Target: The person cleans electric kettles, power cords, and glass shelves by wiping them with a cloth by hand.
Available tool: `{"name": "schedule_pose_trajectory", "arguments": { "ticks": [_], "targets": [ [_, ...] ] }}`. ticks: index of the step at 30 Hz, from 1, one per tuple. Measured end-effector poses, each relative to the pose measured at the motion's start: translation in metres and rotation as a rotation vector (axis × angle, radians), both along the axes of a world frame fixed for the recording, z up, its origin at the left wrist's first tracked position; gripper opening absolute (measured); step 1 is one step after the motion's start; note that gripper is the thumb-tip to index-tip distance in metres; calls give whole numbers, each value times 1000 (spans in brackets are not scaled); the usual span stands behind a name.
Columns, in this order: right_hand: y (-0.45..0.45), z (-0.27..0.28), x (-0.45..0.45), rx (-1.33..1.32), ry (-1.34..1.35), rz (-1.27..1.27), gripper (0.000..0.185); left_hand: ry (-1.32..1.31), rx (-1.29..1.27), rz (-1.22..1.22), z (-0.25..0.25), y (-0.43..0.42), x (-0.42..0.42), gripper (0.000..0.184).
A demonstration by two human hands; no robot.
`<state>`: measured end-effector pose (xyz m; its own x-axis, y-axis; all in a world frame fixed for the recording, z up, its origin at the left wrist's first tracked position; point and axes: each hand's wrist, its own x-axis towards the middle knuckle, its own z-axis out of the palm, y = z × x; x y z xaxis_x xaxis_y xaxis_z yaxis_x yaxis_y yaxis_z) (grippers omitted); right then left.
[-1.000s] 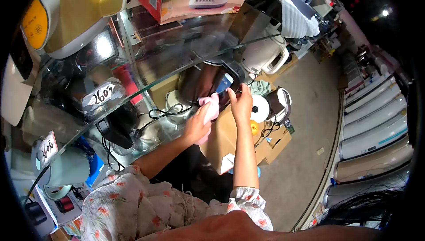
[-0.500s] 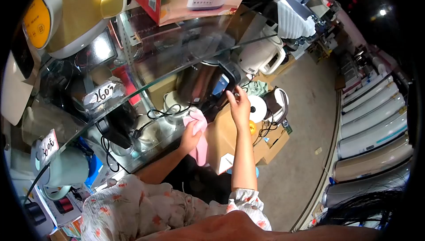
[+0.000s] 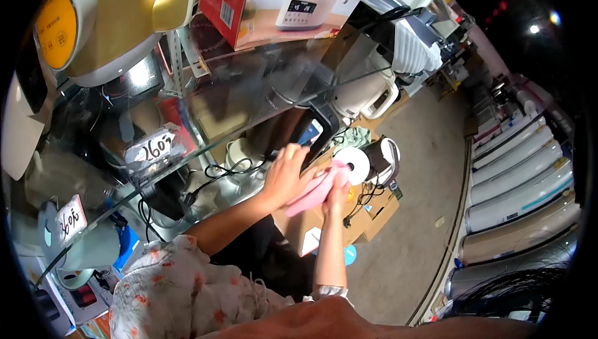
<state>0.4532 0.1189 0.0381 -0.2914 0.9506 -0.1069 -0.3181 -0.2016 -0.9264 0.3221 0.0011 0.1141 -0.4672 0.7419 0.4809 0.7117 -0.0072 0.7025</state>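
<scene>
My right hand [image 3: 336, 194] is closed on a pink cloth [image 3: 311, 193], which stretches leftward beneath my left hand. My left hand [image 3: 288, 174] has its fingers extended, with the thumb side along the cloth's upper edge. Just behind its fingertips stands a dark, shiny jug-like appliance [image 3: 283, 128] with a black handle [image 3: 326, 128] and a blue-white label, under the glass shelf. Whether the fingertips touch the appliance I cannot tell. A white round disc [image 3: 352, 166] with a dark centre lies just beyond my right hand.
The glass shelf [image 3: 243, 111] edge runs diagonally above my forearms, with a handwritten price tag [image 3: 156, 147] on it. A black cord [image 3: 233, 167] lies on the lower shelf. Cardboard boxes [image 3: 380, 219] and a white-handled kettle [image 3: 385, 159] are at right, beside the floor.
The pink cloth has passed from my left hand to my right and moved right. My left hand has risen towards the appliance with fingers extended; my right hand has come down from beside its handle.
</scene>
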Motion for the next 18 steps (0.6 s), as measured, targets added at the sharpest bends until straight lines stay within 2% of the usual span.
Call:
{"name": "schedule_pose_trajectory", "arguments": {
  "ticks": [1,3,4,5,7,9,12,13,15,17,18],
  "targets": [
    [14,14,-4,18,-5,-108,31,24,140,51,9,5,-6,47],
    [69,16,-11,461,-248,-193,32,115,328,178,25,15,-22,52],
    [76,34,-23,534,-114,-135,33,119,378,218,31,21,-32,55],
    [51,87,-41,430,-33,-75,34,148,432,263,38,28,-43,50],
    [75,91,-66,500,-6,65,33,234,437,291,51,36,-62,45],
    [78,96,-83,292,-31,360,35,252,325,269,46,45,-73,43],
    [73,70,-89,-91,-177,752,35,330,277,285,35,52,-77,44],
    [87,21,-88,-118,-270,747,36,327,276,279,36,51,-79,44],
    [79,-41,-80,220,-409,663,35,313,277,259,36,49,-81,45],
    [54,-51,-53,485,-847,780,33,314,294,217,36,48,-87,45],
    [49,-44,-51,300,-657,725,35,323,291,213,36,48,-88,45]
  ]
}}
